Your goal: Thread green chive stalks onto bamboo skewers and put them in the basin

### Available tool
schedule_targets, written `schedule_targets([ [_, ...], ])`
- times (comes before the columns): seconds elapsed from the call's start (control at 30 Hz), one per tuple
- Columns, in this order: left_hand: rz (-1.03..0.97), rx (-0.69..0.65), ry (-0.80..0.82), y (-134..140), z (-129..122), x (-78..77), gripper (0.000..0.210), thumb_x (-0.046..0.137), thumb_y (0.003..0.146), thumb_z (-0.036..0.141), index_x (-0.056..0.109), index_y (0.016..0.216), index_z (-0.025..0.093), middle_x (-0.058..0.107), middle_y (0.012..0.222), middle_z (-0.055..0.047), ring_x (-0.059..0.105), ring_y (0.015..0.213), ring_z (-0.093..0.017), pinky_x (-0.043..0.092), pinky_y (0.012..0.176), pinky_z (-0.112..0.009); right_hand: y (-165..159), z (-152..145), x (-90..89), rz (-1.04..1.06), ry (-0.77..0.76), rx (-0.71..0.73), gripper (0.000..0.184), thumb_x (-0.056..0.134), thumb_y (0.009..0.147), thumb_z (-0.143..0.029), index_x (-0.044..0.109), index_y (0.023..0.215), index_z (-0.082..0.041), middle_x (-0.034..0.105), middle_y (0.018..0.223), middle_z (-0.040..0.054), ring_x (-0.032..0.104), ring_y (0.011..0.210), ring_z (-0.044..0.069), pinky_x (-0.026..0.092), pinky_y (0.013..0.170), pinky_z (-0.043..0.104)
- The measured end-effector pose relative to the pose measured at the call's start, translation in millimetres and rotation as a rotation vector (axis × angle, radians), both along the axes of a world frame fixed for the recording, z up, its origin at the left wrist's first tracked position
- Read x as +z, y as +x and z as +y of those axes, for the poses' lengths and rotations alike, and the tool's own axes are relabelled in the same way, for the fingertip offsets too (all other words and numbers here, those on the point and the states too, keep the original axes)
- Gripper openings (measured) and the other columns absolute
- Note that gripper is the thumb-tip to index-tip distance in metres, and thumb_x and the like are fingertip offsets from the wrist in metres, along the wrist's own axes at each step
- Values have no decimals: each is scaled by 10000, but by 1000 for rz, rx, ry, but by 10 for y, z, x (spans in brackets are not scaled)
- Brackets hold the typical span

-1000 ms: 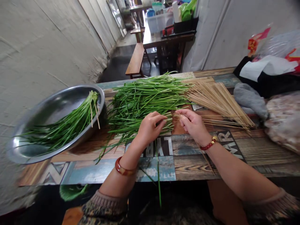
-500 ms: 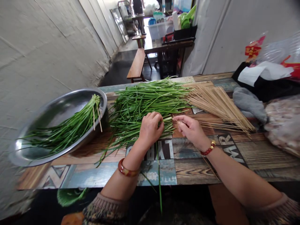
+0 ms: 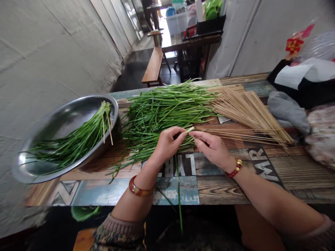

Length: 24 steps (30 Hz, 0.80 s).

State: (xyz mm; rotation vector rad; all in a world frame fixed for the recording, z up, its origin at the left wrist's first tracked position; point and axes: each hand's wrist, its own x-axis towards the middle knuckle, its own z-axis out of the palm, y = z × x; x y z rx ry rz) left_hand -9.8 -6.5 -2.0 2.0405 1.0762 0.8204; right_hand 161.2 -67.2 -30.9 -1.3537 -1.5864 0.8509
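Observation:
Between the fingertips of my left hand [image 3: 169,142] is the pale stem end of a few garlic chives [image 3: 190,129], held just above the front of the chive pile [image 3: 167,108]. My right hand [image 3: 214,148] is closed in a pinch right at those stem ends, on a thin bamboo skewer mostly hidden by the fingers and forearm. Many loose bamboo skewers [image 3: 251,113] lie fanned out right of the pile. On the left, a steel basin [image 3: 34,176] holds a bunch of chives [image 3: 75,139] with two skewers through its stem end.
A grey cloth-like bundle [image 3: 286,109] and a clear bag of pale pieces [image 3: 323,134] sit at the right of the patterned table [image 3: 220,190]. Two chive blades hang over the front edge. Beyond stand a bench [image 3: 153,66] and another table with a plastic bin [image 3: 180,22].
My hands have come together: the left now pinches the chive stem ends, and the right fingertips have moved left to meet them. The camera view has shifted slightly.

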Motion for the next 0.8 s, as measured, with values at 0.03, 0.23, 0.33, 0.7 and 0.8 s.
schedule_targets([
  [0.03, -7, -1, -10, 0, 0, 0, 181, 552, 847, 249, 691, 826, 135, 677, 742, -35, 582, 684, -128, 423, 639, -224, 3, 1, -1, -4, 2, 0, 324, 486, 892, -296, 674, 1136, -195, 559, 605, -19, 495, 535, 115, 423, 556, 244],
  [0.23, -31, -16, -53, 1, -10, 14, 208, 546, 848, 269, 704, 807, 140, 669, 695, -26, 580, 669, -130, 426, 622, -222, 5, -3, -10, 9, 15, 0, 328, 499, 888, -291, 681, 1144, -199, 587, 623, -7, 500, 535, 116, 418, 533, 241],
  [0.33, -41, -20, -60, 4, -14, 15, 199, 554, 843, 257, 706, 809, 132, 679, 718, -34, 584, 676, -131, 429, 628, -223, 4, -9, -15, 18, 19, -6, 326, 505, 883, -283, 690, 1138, -197, 619, 654, 7, 524, 550, 120, 429, 537, 245],
  [0.7, -59, -19, -50, 4, -21, 29, 181, 575, 833, 246, 709, 789, 132, 682, 716, -37, 585, 675, -131, 434, 641, -226, -15, 0, 20, 42, 15, -21, 318, 519, 863, -264, 724, 1096, -193, 628, 613, 15, 578, 575, 142, 435, 523, 254],
  [0.8, -61, -11, -61, 6, -22, 24, 194, 565, 834, 246, 704, 777, 123, 667, 685, -31, 566, 642, -121, 422, 621, -219, -19, -10, 20, 37, 23, -16, 323, 513, 873, -267, 719, 1108, -189, 639, 625, 16, 583, 578, 137, 437, 520, 248],
])
